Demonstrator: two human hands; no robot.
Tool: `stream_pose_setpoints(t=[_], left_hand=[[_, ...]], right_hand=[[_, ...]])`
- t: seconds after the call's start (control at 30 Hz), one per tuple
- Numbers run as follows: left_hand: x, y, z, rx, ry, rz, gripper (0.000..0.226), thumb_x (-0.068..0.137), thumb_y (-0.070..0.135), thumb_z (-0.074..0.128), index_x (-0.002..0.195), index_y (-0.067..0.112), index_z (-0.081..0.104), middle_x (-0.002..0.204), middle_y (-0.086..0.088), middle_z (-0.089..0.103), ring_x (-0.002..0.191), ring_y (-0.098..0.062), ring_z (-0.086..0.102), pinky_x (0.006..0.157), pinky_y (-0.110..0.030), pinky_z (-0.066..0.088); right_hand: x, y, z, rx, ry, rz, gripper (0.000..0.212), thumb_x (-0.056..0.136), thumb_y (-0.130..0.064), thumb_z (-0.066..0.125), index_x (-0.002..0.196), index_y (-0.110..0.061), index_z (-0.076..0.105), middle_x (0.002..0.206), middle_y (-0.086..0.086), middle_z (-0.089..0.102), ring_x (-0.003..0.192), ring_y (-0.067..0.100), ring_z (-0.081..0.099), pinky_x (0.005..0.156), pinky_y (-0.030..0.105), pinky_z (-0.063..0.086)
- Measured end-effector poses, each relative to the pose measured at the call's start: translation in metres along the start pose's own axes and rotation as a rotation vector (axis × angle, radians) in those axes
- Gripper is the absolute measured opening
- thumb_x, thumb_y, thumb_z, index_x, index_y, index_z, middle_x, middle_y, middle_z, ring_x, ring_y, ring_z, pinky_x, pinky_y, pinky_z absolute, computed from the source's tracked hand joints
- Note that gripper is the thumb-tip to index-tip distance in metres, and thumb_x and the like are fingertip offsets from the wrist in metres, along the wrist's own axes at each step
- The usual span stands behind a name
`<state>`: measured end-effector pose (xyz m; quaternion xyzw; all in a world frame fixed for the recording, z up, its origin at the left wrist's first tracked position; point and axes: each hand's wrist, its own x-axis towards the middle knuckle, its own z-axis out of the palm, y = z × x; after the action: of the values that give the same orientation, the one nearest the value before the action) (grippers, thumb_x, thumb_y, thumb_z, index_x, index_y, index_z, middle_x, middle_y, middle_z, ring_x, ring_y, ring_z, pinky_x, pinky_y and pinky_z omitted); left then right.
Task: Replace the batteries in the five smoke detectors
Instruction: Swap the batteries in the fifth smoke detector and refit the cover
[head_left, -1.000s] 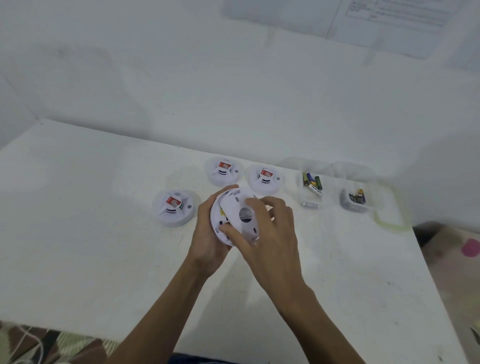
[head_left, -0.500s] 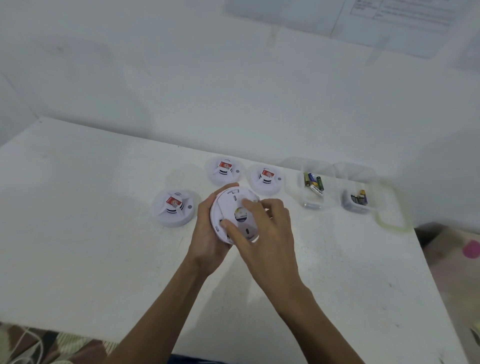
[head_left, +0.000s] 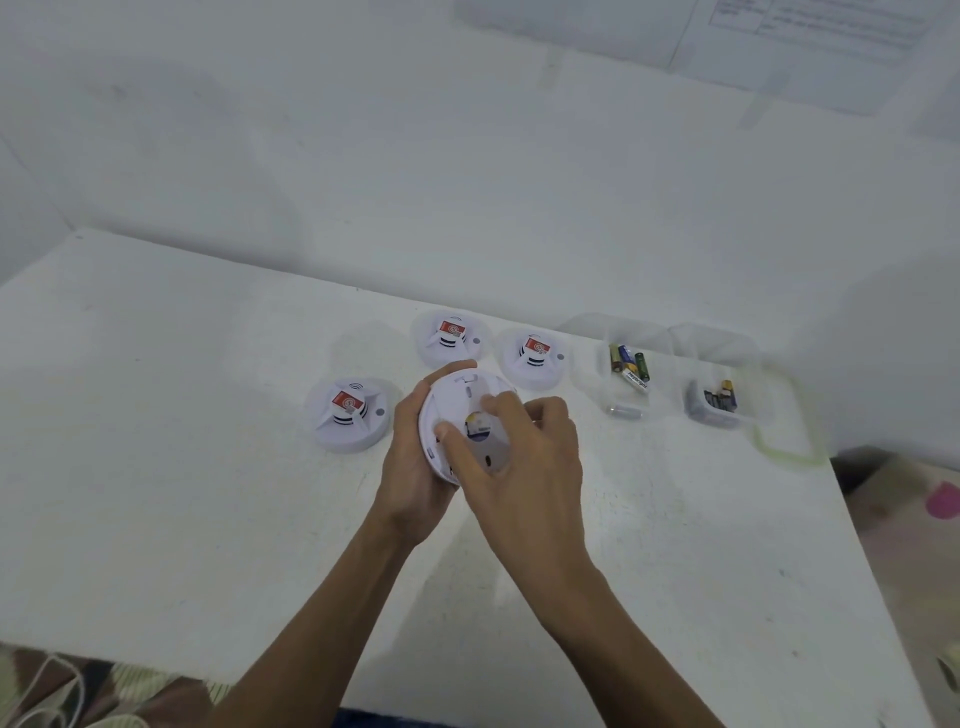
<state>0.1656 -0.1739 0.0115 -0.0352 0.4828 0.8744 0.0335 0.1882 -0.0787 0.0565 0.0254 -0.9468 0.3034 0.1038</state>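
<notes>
Detector (head_left: 453, 397) clasped back-up in our left hand (head_left: 413, 467) so our right hand (head_left: 527, 462) can pinch its backplate (head_left: 493, 451) — probably twisting it; batteries (head_left: 629, 365) wait right of the grip.

White table (head_left: 156, 467) holds three smoke detectors (head_left: 347, 415) and two clear battery tubs (head_left: 592, 364).
</notes>
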Motion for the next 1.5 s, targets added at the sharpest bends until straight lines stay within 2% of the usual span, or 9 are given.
stream_pose_setpoints(t=[0.27, 0.5, 0.67, 0.83, 0.9, 1.0, 1.17, 1.37, 1.5], left_hand=[[0.001, -0.001, 0.002, 0.062, 0.031, 0.043, 0.078, 0.053, 0.080, 0.067, 0.115, 0.033, 0.056, 0.110, 0.010, 0.070, 0.108, -0.021, 0.065, 0.085, -0.034, 0.055], [0.004, -0.003, -0.002, 0.012, 0.042, -0.009, 0.041, 0.082, 0.050, 0.046, 0.117, 0.030, 0.055, 0.111, 0.008, 0.070, 0.106, -0.021, 0.065, 0.076, -0.028, 0.056], [0.004, 0.004, -0.007, -0.105, -0.008, -0.112, 0.046, 0.085, 0.045, 0.047, 0.120, 0.021, 0.062, 0.115, -0.008, 0.068, 0.102, -0.022, 0.066, 0.073, -0.032, 0.056], [0.005, 0.013, -0.007, 0.017, -0.100, -0.145, 0.052, 0.102, 0.022, 0.014, 0.103, 0.033, 0.066, 0.089, 0.010, 0.075, 0.081, -0.004, 0.071, 0.063, -0.019, 0.055], [0.004, 0.020, -0.003, 0.138, -0.083, -0.121, 0.030, 0.102, 0.030, 0.029, 0.112, 0.025, 0.057, 0.100, 0.003, 0.072, 0.088, -0.008, 0.071, 0.066, -0.025, 0.057], [0.003, 0.027, 0.001, 0.369, -0.100, -0.060, 0.033, 0.090, 0.048, 0.050, 0.118, 0.033, 0.056, 0.112, 0.003, 0.067, 0.104, -0.021, 0.067, 0.071, -0.039, 0.060], [0.002, 0.037, -0.006, 0.480, -0.035, -0.012, 0.024, 0.096, 0.030, 0.041, 0.116, 0.037, 0.054, 0.123, 0.000, 0.061, 0.116, -0.022, 0.058, 0.087, -0.045, 0.056], [-0.002, 0.047, -0.010, 0.533, -0.134, 0.037, 0.030, 0.096, 0.019, 0.050, 0.122, 0.027, 0.061, 0.109, 0.005, 0.070, 0.103, -0.009, 0.066, 0.070, -0.027, 0.058], [-0.004, 0.046, -0.009, 0.527, -0.101, 0.010, 0.028, 0.095, 0.021, 0.053, 0.118, 0.033, 0.063, 0.110, 0.005, 0.069, 0.101, -0.009, 0.066, 0.065, -0.029, 0.058]], right_hand=[[-0.001, -0.004, 0.003, -0.003, -0.007, 0.083, 0.058, 0.084, -0.062, 0.050, 0.131, -0.028, 0.049, 0.125, 0.002, 0.049, 0.103, 0.009, 0.041, 0.083, 0.017, 0.035], [0.002, 0.001, 0.004, 0.046, 0.044, 0.045, 0.051, 0.084, -0.059, 0.055, 0.120, -0.024, 0.058, 0.112, 0.003, 0.053, 0.094, 0.009, 0.045, 0.074, 0.014, 0.039], [0.007, 0.022, -0.003, 0.229, -0.005, -0.048, 0.038, 0.089, -0.043, 0.049, 0.114, -0.019, 0.066, 0.099, 0.002, 0.057, 0.084, 0.012, 0.058, 0.067, 0.014, 0.048], [0.007, 0.030, -0.012, 0.381, -0.111, 0.004, 0.051, 0.082, -0.053, 0.061, 0.122, -0.021, 0.062, 0.109, -0.005, 0.058, 0.088, 0.008, 0.061, 0.071, 0.011, 0.050], [0.005, 0.029, -0.014, 0.457, -0.186, 0.075, 0.063, 0.076, -0.058, 0.063, 0.128, -0.024, 0.055, 0.117, -0.010, 0.057, 0.095, 0.007, 0.061, 0.076, 0.011, 0.052], [0.003, 0.030, -0.016, 0.557, -0.240, 0.144, 0.064, 0.072, -0.054, 0.060, 0.129, -0.026, 0.051, 0.119, -0.011, 0.061, 0.100, 0.005, 0.062, 0.084, 0.019, 0.054], [0.004, 0.046, -0.018, 1.018, -0.248, 0.348, 0.036, 0.084, -0.035, 0.064, 0.118, -0.023, 0.061, 0.114, 0.002, 0.068, 0.103, 0.023, 0.066, 0.080, 0.041, 0.059], [0.006, 0.057, -0.016, 1.426, -0.292, 0.482, 0.046, 0.088, -0.027, 0.064, 0.130, -0.015, 0.052, 0.125, 0.012, 0.063, 0.110, 0.034, 0.063, 0.081, 0.048, 0.057], [0.004, 0.055, -0.020, 1.384, -0.428, 0.459, 0.034, 0.100, -0.015, 0.041, 0.130, -0.029, 0.052, 0.127, 0.009, 0.062, 0.112, 0.034, 0.062, 0.088, 0.055, 0.052]])
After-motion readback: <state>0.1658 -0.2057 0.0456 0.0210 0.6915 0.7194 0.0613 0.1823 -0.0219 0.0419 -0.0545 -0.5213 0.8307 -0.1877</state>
